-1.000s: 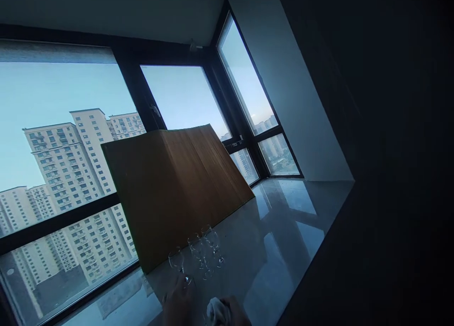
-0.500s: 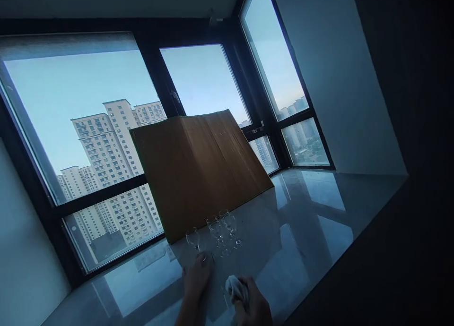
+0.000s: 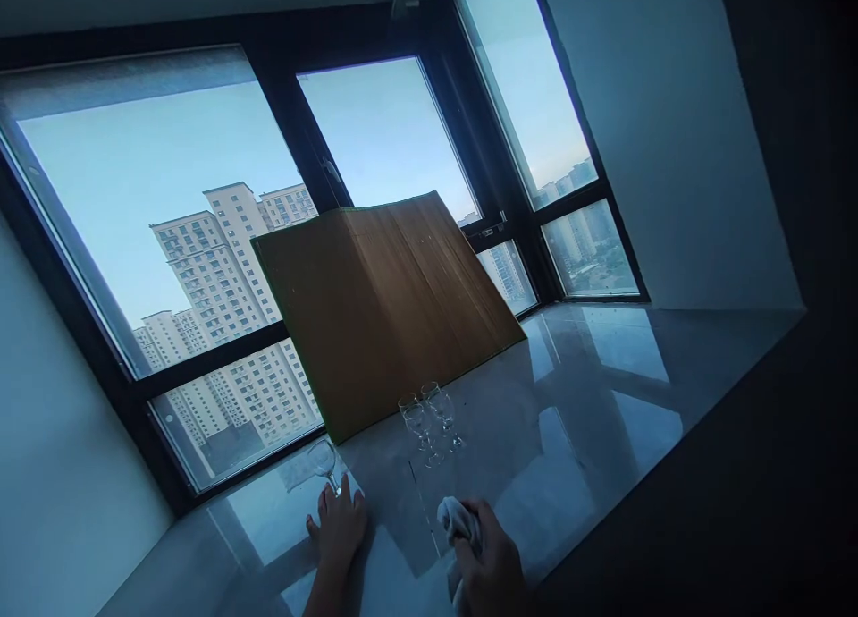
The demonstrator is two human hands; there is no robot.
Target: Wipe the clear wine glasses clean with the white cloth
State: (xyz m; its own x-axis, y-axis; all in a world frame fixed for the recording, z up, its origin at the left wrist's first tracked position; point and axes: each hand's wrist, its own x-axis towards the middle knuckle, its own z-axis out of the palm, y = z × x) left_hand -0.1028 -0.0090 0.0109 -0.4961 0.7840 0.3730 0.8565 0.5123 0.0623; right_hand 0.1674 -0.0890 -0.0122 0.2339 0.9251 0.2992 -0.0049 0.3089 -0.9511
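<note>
A single stemmed glass [image 3: 323,459] stands upright at the left on the glossy sill [image 3: 496,402]. My left hand [image 3: 340,520] is at its stem and base, fingers partly spread; whether they still grip it is hard to see. Several more stemmed glasses [image 3: 433,420] stand close together, up and to the right of that hand. At the bottom centre my right hand [image 3: 492,554] is closed around a bunched pale cloth [image 3: 459,520], apart from the glasses.
Behind the glasses a large brown board [image 3: 395,313] leans against the dark window frame [image 3: 214,359]. Pale walls [image 3: 677,152] border the sill at both sides. The sill's front edge slants down across the lower right.
My left hand and the single glass have moved left, away from the grouped glasses. My right hand still holds the cloth. The view has shifted slightly.
</note>
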